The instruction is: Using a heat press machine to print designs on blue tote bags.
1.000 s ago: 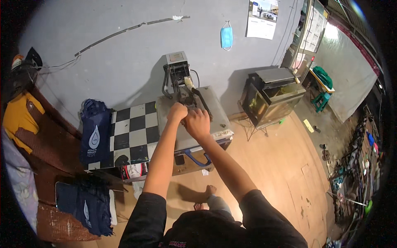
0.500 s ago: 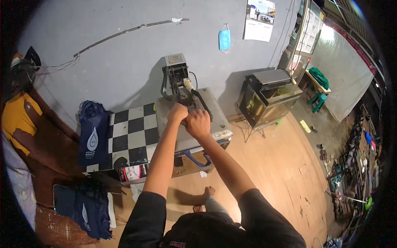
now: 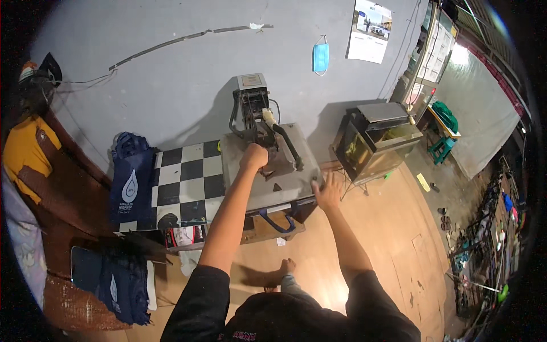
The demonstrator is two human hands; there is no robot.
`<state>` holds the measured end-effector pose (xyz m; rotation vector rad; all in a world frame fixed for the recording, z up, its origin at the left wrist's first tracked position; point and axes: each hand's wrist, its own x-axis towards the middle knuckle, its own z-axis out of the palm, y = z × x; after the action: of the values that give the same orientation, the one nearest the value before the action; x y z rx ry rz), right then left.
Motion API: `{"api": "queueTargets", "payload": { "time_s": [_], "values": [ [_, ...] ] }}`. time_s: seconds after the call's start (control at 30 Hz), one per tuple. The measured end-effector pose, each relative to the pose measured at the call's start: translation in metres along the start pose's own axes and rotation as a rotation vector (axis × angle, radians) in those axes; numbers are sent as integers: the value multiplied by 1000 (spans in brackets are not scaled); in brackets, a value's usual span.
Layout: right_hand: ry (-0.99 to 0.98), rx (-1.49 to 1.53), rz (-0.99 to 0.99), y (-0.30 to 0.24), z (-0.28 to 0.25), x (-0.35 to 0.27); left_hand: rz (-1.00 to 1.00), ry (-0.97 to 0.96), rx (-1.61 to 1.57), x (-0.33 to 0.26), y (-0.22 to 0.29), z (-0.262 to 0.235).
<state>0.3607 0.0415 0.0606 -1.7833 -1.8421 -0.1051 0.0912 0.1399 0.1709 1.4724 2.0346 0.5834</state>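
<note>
Right bare hand (image 3: 329, 192) moved from centre to front right corner of broad grey flat-plate metal press (image 3: 296, 187); fingers spread wide, contact unclear. Left bare hand (image 3: 255, 156) stays over press centre, fingers curled into tight fist; cannot tell what lies inside. Black metal bar (image 3: 289, 147) slants right of fist. Press stands near grey wall (image 3: 171, 102), right of black-and-white checkered tabletop (image 3: 184, 170).

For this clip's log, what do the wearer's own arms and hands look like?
The left hand and right hand are bare, with no gloves, watch or bracelet visible. The forearms are uncovered; black short sleeves reach about to the elbows. The black shirt carries a small pinkish print at the picture's lower edge.
</note>
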Motion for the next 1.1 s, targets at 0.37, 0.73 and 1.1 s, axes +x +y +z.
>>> {"api": "queueTargets", "payload": {
  "time_s": [0.37,0.73,1.1],
  "values": [
    [-269,-53,95,2,3,7,-47,-59,-152,-23,16,-18],
    [105,341,-670,-121,-120,57,92,36,-107,-16,8,-14],
    [-165,278,-793,-134,-95,72,-32,-205,-66,-10,8,-20]
  ]
}}
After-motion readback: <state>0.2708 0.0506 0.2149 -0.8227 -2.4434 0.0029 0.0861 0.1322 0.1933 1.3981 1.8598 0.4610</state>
